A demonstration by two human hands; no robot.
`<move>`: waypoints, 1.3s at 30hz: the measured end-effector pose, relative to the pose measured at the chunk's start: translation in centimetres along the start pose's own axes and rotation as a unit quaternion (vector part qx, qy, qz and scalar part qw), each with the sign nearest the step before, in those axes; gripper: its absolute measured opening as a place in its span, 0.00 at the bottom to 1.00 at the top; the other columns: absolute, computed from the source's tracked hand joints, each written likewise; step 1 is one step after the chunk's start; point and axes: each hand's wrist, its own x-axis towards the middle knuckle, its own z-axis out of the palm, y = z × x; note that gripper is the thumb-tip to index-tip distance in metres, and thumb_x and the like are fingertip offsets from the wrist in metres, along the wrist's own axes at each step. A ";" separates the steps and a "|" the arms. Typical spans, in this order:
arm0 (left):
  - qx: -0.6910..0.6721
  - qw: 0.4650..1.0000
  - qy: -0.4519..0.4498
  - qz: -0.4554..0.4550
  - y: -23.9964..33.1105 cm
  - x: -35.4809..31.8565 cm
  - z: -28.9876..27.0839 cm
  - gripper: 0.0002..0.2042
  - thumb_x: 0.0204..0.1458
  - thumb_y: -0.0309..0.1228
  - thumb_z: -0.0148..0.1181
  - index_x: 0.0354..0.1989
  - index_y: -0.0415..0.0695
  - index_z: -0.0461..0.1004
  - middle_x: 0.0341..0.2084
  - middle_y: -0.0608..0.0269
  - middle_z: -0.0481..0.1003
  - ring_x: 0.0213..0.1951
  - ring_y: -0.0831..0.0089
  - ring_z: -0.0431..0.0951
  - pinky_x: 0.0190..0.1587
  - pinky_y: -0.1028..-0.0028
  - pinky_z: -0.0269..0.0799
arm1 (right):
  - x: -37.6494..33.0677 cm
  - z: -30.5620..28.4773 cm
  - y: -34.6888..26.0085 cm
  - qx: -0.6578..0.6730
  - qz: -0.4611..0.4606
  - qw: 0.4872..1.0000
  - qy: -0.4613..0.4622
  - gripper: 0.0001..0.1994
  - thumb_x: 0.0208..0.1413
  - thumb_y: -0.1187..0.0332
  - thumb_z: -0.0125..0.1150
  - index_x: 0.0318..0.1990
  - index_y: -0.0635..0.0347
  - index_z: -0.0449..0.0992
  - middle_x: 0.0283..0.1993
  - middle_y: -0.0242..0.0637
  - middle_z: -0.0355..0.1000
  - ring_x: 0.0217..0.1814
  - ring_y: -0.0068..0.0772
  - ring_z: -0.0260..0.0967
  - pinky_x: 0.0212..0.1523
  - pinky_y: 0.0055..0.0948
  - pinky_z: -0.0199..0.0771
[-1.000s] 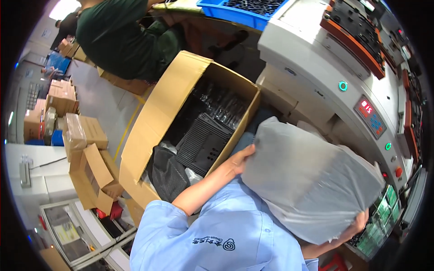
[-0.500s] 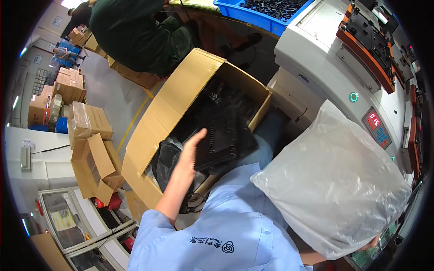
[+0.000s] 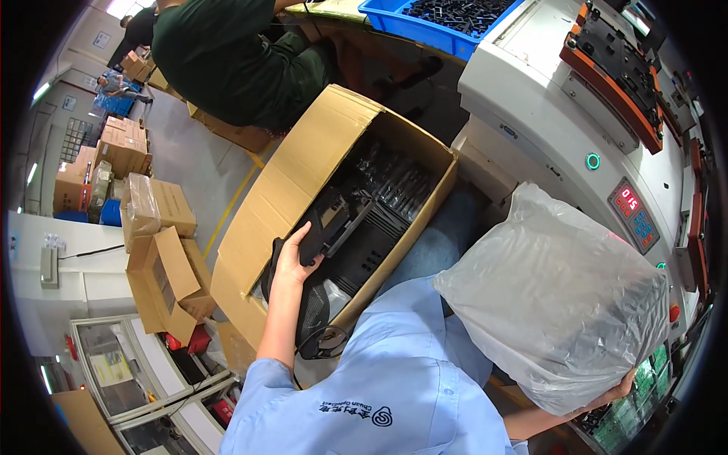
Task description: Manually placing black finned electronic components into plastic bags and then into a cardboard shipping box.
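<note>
In my left hand (image 3: 290, 262) is a black plastic part (image 3: 327, 227), gripped by its near edge and tilted over an open cardboard box (image 3: 292, 171). Rows of black plastic pieces (image 3: 360, 262) and some clear-wrapped ones (image 3: 409, 186) fill the box. Beside my left wrist, black mesh fabric (image 3: 312, 307) lies over the box's near end. A bulging translucent plastic bag (image 3: 553, 292) rests against my right hand (image 3: 626, 385), whose fingers curl round its lower right corner. Most of that hand and the bag's contents are hidden.
A white machine (image 3: 531, 114) with a lit panel stands to the right. At the top, a blue bin (image 3: 436, 26) holds small black parts. A co-worker in dark green (image 3: 220, 61) sits beyond the box. Another open carton (image 3: 171, 277) and a glass-topped cabinet (image 3: 114, 371) are at left.
My left hand has moved left, and the black part in it has turned, uncovering more of the box's contents. The bag has shifted slightly down and left, showing more of my right hand.
</note>
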 end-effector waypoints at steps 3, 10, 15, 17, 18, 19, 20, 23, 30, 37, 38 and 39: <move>0.031 0.998 0.043 0.042 0.3 -1.0 2.0 0.06 0.51 0.32 0.60 0.32 0.42 0.73 0.26 0.63 0.77 0.29 0.71 0.78 0.33 0.72 0.78 | -1.5 2.6 -1.2 0.018 0.021 0.999 0.043 0.23 0.57 0.51 0.46 0.55 0.55 0.67 0.60 0.39 0.60 0.60 0.33 0.57 0.60 0.38 0.56; -0.126 0.988 -0.015 0.082 -1.0 2.6 -0.8 0.14 0.54 0.29 0.55 0.48 0.39 0.67 0.45 0.54 0.73 0.49 0.59 0.72 0.54 0.54 0.67 | -3.5 7.4 -2.5 0.064 0.077 0.990 0.096 0.29 0.54 0.49 0.47 0.55 0.64 0.67 0.60 0.40 0.60 0.59 0.36 0.57 0.58 0.35 0.56; -0.191 0.981 -0.029 0.022 -1.6 2.2 -1.8 0.17 0.58 0.27 0.47 0.53 0.30 0.60 0.52 0.42 0.66 0.55 0.51 0.67 0.58 0.53 0.64 | -0.5 2.2 1.3 -0.153 -0.192 0.969 0.021 0.30 0.55 0.48 0.47 0.56 0.65 0.65 0.58 0.47 0.63 0.59 0.40 0.58 0.60 0.38 0.55; -0.152 0.987 -0.051 -0.015 -1.7 1.9 -2.4 0.19 0.56 0.24 0.47 0.55 0.29 0.56 0.53 0.39 0.63 0.55 0.48 0.66 0.57 0.51 0.65 | -2.7 4.0 0.6 -0.208 -0.236 0.949 -0.024 0.30 0.55 0.49 0.48 0.56 0.65 0.65 0.58 0.47 0.61 0.60 0.39 0.57 0.61 0.36 0.55; -0.071 0.997 -0.022 0.001 -1.7 0.8 -2.0 0.21 0.55 0.24 0.49 0.55 0.30 0.56 0.51 0.40 0.63 0.53 0.48 0.68 0.55 0.52 0.67 | -3.0 5.0 0.7 -0.200 -0.217 0.955 -0.042 0.30 0.55 0.49 0.47 0.55 0.66 0.65 0.57 0.48 0.62 0.58 0.40 0.58 0.59 0.36 0.55; 0.008 1.000 0.009 0.013 -1.5 -1.9 -0.1 0.22 0.54 0.24 0.51 0.56 0.31 0.55 0.48 0.41 0.64 0.51 0.49 0.69 0.53 0.53 0.70 | -3.2 5.9 0.5 -0.197 -0.200 0.958 -0.059 0.29 0.55 0.49 0.46 0.54 0.68 0.66 0.55 0.48 0.63 0.56 0.40 0.59 0.57 0.37 0.56; 0.103 0.990 0.025 0.087 -1.8 -4.1 1.0 0.27 0.51 0.26 0.55 0.59 0.34 0.54 0.45 0.45 0.65 0.46 0.53 0.72 0.49 0.56 0.74 | -3.2 6.7 0.3 -0.193 -0.184 0.961 -0.078 0.29 0.55 0.49 0.45 0.53 0.69 0.66 0.54 0.49 0.64 0.54 0.41 0.60 0.54 0.38 0.57; 0.426 0.841 0.114 0.313 -3.7 -6.9 2.5 0.33 0.51 0.30 0.59 0.64 0.40 0.52 0.48 0.51 0.65 0.41 0.69 0.73 0.44 0.71 0.72 | -3.3 8.5 -0.3 -0.187 -0.135 0.964 -0.131 0.29 0.55 0.50 0.43 0.49 0.73 0.68 0.49 0.51 0.66 0.48 0.43 0.62 0.48 0.39 0.59; 0.405 0.795 -0.403 0.205 -8.7 -9.9 14.7 0.16 0.59 0.35 0.50 0.52 0.40 0.69 0.48 0.60 0.71 0.51 0.73 0.69 0.53 0.72 0.64 | -6.5 9.6 -0.6 -0.031 0.062 0.985 -0.159 0.30 0.55 0.50 0.47 0.57 0.66 0.64 0.58 0.45 0.61 0.59 0.38 0.57 0.59 0.36 0.55; 0.362 0.849 -0.368 0.114 -10.7 -3.7 17.3 0.29 0.59 0.46 0.47 0.63 0.40 0.53 0.56 0.55 0.62 0.58 0.69 0.62 0.59 0.70 0.57 | -6.4 10.4 -2.4 -0.056 0.007 0.933 -0.357 0.28 0.51 0.54 0.49 0.52 0.71 0.67 0.47 0.41 0.69 0.48 0.33 0.65 0.50 0.29 0.61; 0.321 0.858 -0.398 0.055 -10.3 -3.6 17.4 0.29 0.59 0.46 0.47 0.63 0.39 0.53 0.54 0.56 0.64 0.56 0.70 0.64 0.57 0.70 0.59 | -6.4 10.1 -2.0 -0.047 0.011 0.942 -0.332 0.28 0.50 0.53 0.50 0.51 0.71 0.67 0.47 0.41 0.69 0.48 0.33 0.65 0.50 0.30 0.61; 0.278 0.862 -0.423 -0.005 -10.1 -3.4 17.6 0.29 0.59 0.45 0.47 0.63 0.39 0.53 0.52 0.57 0.66 0.54 0.71 0.66 0.56 0.71 0.61 | -6.4 9.9 -1.9 -0.037 0.016 0.950 -0.310 0.29 0.50 0.52 0.51 0.51 0.71 0.67 0.47 0.41 0.69 0.47 0.33 0.65 0.50 0.30 0.61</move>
